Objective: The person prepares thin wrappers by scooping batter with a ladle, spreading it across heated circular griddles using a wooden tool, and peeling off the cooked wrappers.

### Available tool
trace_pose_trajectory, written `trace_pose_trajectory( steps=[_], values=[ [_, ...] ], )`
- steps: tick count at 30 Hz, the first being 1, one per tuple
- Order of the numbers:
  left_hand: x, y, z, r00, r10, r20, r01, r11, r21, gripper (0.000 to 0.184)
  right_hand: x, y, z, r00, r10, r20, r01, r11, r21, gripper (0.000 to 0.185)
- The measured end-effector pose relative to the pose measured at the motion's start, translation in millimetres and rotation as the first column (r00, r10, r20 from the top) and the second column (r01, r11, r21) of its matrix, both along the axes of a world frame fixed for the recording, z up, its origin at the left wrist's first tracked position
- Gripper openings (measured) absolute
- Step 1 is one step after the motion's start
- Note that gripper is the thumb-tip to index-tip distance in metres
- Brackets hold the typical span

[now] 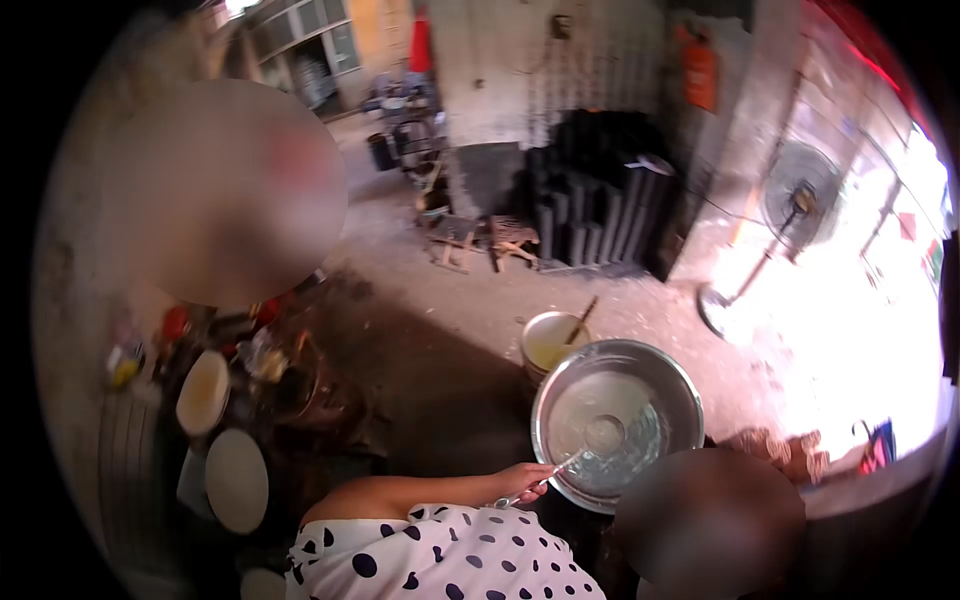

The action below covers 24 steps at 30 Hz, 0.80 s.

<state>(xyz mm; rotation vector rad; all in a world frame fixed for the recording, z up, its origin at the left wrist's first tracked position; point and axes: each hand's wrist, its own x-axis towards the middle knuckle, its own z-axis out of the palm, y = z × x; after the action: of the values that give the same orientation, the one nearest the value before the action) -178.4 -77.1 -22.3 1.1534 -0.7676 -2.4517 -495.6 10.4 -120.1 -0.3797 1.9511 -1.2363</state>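
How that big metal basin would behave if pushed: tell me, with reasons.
The metal basin would probably feel heavy, given its width and the liquid in it. A shove would likely make that liquid slosh, since its surface lies open. The basin's shiny metal looks rigid, so it should hold its shape rather than flop.

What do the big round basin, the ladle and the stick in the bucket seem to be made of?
Basin: metal, probably steel, smooth and shiny, with bright reflections along its wall. Ladle: likely metal too, glossy, from its silvery glint, though blur leaves it open. Stick: perhaps wood, plain brown, but too small to confirm.
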Motion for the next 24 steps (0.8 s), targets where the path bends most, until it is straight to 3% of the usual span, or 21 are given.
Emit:
trace_pose_trajectory(
  steps=[4, 8, 11, 13, 15, 17, 18, 20, 21, 22, 23, 24],
  values=[
    [14, 6, 3, 0.995, 0.094, -0.044, -0.091, 0.993, 0.076, 0.026, 21, -23, 3, 0.989, 0.150, -0.013, -0.150, 0.989, 0.014, 0.032],
    [17, -4, -31, 0.990, 0.132, -0.054, -0.123, 0.982, 0.141, 0.025, 34, -15, -4, 0.977, 0.210, -0.029, -0.209, 0.977, 0.044, 0.033],
    [-3, -12, -60, 0.995, 0.096, -0.033, -0.093, 0.993, 0.077, 0.024, 42, 0, -9, 0.968, 0.240, -0.071, -0.236, 0.970, 0.052, 0.033],
    [-27, -17, -61, 0.981, 0.189, 0.040, -0.190, 0.982, 0.018, 0.024, 47, 9, -13, 0.957, 0.263, -0.125, -0.261, 0.965, 0.033, 0.033],
    [-46, -15, -65, 0.976, 0.215, -0.015, -0.214, 0.975, 0.050, 0.023, 52, 10, -16, 0.928, 0.306, -0.211, -0.319, 0.947, -0.029, 0.034],
    [-74, -19, -87, 0.940, 0.258, -0.225, -0.253, 0.966, 0.051, 0.022, 65, -2, -21, 0.897, 0.350, -0.270, -0.390, 0.914, -0.111, 0.034],
    [-87, -22, -99, 0.942, 0.238, -0.236, -0.239, 0.971, 0.023, 0.022, 74, -12, -22, 0.902, 0.362, -0.236, -0.399, 0.907, -0.133, 0.034],
    [-105, -25, -107, 0.960, 0.191, -0.202, -0.207, 0.977, -0.058, 0.022, 85, -33, -16, 0.925, 0.343, 0.164, -0.347, 0.938, -0.005, 0.041],
    [-107, -27, -94, 0.954, 0.204, -0.219, -0.216, 0.976, -0.031, 0.020, 97, -40, 11, 0.934, 0.252, 0.253, -0.264, 0.964, 0.015, 0.041],
    [-106, -30, -78, 0.982, 0.151, -0.110, -0.159, 0.985, -0.070, 0.022, 106, -44, 33, 0.929, 0.155, 0.337, -0.181, 0.982, 0.046, 0.042],
    [-104, -31, -68, 0.995, 0.098, 0.003, -0.098, 0.990, -0.098, 0.024, 110, -44, 43, 0.928, 0.164, 0.333, -0.190, 0.981, 0.046, 0.042],
    [-108, -32, -84, 0.994, 0.108, 0.000, -0.107, 0.989, -0.097, 0.024, 114, -43, 50, 0.886, 0.196, 0.420, -0.178, 0.981, -0.082, 0.040]
  ],
)
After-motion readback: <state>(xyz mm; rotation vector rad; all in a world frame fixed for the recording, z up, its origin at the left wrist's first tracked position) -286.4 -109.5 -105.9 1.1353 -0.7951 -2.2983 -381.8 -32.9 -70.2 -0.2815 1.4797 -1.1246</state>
